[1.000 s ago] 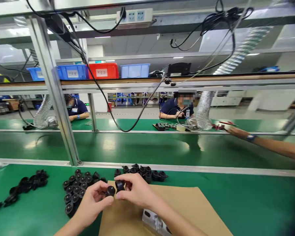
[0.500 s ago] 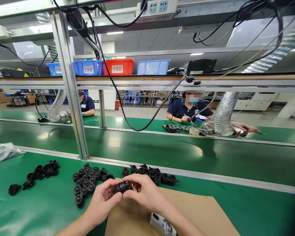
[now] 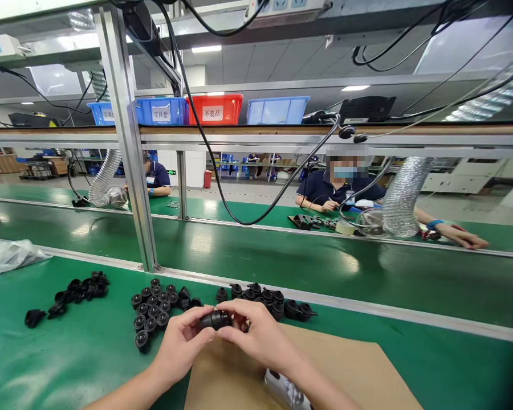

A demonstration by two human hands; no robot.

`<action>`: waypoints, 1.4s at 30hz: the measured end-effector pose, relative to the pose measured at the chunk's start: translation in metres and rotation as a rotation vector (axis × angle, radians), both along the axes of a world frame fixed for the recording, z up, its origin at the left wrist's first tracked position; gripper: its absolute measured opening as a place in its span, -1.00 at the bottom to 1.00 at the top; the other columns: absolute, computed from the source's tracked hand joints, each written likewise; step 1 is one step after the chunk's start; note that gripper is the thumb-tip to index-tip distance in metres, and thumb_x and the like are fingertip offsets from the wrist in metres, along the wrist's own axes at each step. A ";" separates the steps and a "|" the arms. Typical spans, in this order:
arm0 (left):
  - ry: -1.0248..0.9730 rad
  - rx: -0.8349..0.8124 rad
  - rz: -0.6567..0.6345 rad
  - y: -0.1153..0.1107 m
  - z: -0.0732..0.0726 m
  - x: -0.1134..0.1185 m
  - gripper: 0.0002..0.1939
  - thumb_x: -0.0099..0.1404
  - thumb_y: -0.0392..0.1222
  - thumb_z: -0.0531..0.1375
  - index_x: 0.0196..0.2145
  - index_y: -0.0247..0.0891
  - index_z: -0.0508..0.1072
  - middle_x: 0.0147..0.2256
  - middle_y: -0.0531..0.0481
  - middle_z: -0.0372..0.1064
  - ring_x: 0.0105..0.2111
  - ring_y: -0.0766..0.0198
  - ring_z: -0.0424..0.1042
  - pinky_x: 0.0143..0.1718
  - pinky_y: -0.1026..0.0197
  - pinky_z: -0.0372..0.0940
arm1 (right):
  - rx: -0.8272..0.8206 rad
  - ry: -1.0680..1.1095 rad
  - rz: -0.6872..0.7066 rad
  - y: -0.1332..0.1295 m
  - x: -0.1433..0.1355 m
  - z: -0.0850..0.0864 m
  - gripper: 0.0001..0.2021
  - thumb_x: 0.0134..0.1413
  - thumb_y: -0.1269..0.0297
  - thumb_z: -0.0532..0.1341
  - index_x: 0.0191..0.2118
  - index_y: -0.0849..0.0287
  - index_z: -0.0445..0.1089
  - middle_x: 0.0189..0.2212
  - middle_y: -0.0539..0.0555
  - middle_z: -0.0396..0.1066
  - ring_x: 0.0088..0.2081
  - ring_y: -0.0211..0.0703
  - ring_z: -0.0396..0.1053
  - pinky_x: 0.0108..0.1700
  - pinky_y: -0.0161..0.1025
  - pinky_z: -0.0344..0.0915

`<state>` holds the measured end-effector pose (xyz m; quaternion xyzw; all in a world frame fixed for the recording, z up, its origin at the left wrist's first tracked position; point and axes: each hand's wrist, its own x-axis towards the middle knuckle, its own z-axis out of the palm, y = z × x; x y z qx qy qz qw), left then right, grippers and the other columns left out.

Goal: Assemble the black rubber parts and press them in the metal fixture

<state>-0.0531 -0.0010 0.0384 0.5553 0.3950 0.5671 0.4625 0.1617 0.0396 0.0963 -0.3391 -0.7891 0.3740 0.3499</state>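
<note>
My left hand (image 3: pixel 180 346) and my right hand (image 3: pixel 256 336) meet above the near edge of a brown cardboard sheet (image 3: pixel 359 370). Between their fingertips they pinch one small black plastic part (image 3: pixel 214 319), pressed together end to end. Just beyond the hands stands a tight cluster of black round caps (image 3: pixel 154 310) on the green mat. A row of black parts (image 3: pixel 269 300) lies behind my right hand. A looser pile of black pieces (image 3: pixel 79 290) sits further left.
A metal fixture (image 3: pixel 284 390) lies on the cardboard by my right wrist. An aluminium post (image 3: pixel 130 148) rises at the mat's far edge. A clear plastic bag (image 3: pixel 8 253) lies far left. A green conveyor belt (image 3: pixel 325 267) runs behind. Other people work across it.
The two separate black pieces held a second ago are now pushed together into one. The camera view has tilted up and shifted left; a co-worker's arm on the right has drawn back.
</note>
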 end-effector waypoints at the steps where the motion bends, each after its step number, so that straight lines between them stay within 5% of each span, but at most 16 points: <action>1: 0.008 0.005 0.006 0.000 0.000 0.000 -0.61 0.26 -0.04 0.48 0.03 -0.13 0.69 0.04 -0.20 0.63 0.07 -0.09 0.58 0.18 -0.01 0.47 | 0.015 -0.010 0.001 0.000 0.000 0.000 -0.67 0.09 0.39 0.44 -0.01 -0.01 0.62 -0.36 -0.05 0.51 -0.42 -0.24 0.31 -0.35 -0.29 0.21; 21: 0.035 -0.012 0.020 0.000 -0.002 -0.003 -0.63 0.22 -0.20 0.47 0.01 -0.17 0.69 -0.01 -0.19 0.65 0.01 -0.04 0.62 0.09 0.04 0.53 | 0.351 -0.091 0.173 0.007 0.012 -0.010 -0.53 0.31 0.55 0.19 0.21 -0.07 0.46 0.06 0.08 0.52 -0.01 -0.08 0.47 -0.01 -0.18 0.38; 25: 0.124 0.094 0.035 -0.003 0.005 -0.002 -0.64 0.25 -0.27 0.44 0.01 -0.10 0.69 0.00 -0.13 0.64 0.00 0.02 0.61 0.07 0.09 0.53 | 0.339 -0.167 0.139 0.003 0.010 -0.007 -0.64 0.34 0.42 0.24 0.18 0.00 0.45 -0.07 0.08 0.56 -0.10 -0.06 0.48 -0.09 -0.19 0.35; 28: 0.206 0.177 0.073 -0.005 0.009 -0.003 -0.63 0.26 -0.31 0.42 0.02 -0.05 0.69 0.00 -0.10 0.64 0.01 0.06 0.60 0.05 0.13 0.54 | 0.301 -0.260 0.063 -0.002 0.006 -0.004 -0.89 0.37 0.28 0.25 -0.08 0.11 0.52 -0.27 0.06 0.56 -0.24 -0.06 0.46 -0.19 -0.19 0.28; 30: 0.223 0.193 0.087 -0.006 0.010 -0.003 -0.63 0.26 -0.32 0.42 0.01 -0.04 0.69 -0.01 -0.09 0.64 -0.01 0.07 0.61 0.03 0.14 0.55 | 0.309 -0.299 0.026 -0.004 0.005 -0.001 -0.84 0.40 0.23 0.20 -0.17 0.13 0.51 -0.33 0.06 0.54 -0.29 -0.07 0.44 -0.23 -0.18 0.24; 35: 0.250 0.226 0.071 -0.006 0.011 -0.004 -0.60 0.27 -0.32 0.42 0.04 0.01 0.67 0.01 -0.05 0.64 0.00 0.08 0.61 0.04 0.15 0.54 | 0.279 -0.249 0.063 -0.008 0.010 0.009 -0.69 0.30 0.24 0.28 0.13 0.05 0.42 -0.13 0.06 0.54 -0.21 -0.09 0.44 -0.22 -0.23 0.24; 38: 0.321 0.275 0.050 -0.007 0.010 -0.004 -0.57 0.26 -0.35 0.41 0.05 0.02 0.66 -0.04 -0.04 0.66 -0.05 0.10 0.61 0.01 0.15 0.53 | 0.225 -0.313 0.061 -0.009 0.010 0.011 -0.87 0.34 0.22 0.24 -0.08 0.07 0.50 -0.36 -0.01 0.53 -0.35 -0.14 0.40 -0.30 -0.24 0.18; 40: 0.312 0.264 0.058 -0.006 0.010 -0.004 -0.57 0.24 -0.36 0.42 0.03 0.01 0.68 -0.06 -0.04 0.67 -0.07 0.10 0.62 -0.01 0.16 0.53 | 0.211 -0.361 0.027 -0.010 0.010 0.013 -0.75 0.43 0.16 0.16 -0.27 0.10 0.50 -0.47 -0.01 0.49 -0.42 -0.15 0.38 -0.33 -0.22 0.14; 42: 0.251 0.210 0.071 -0.005 0.009 -0.003 -0.59 0.23 -0.34 0.43 0.01 0.00 0.69 -0.04 -0.05 0.66 -0.06 0.09 0.63 -0.02 0.16 0.54 | 0.226 -0.335 0.038 -0.010 0.011 0.015 -0.70 0.48 0.18 0.07 -0.22 0.10 0.51 -0.36 0.03 0.56 -0.33 -0.12 0.45 -0.26 -0.21 0.20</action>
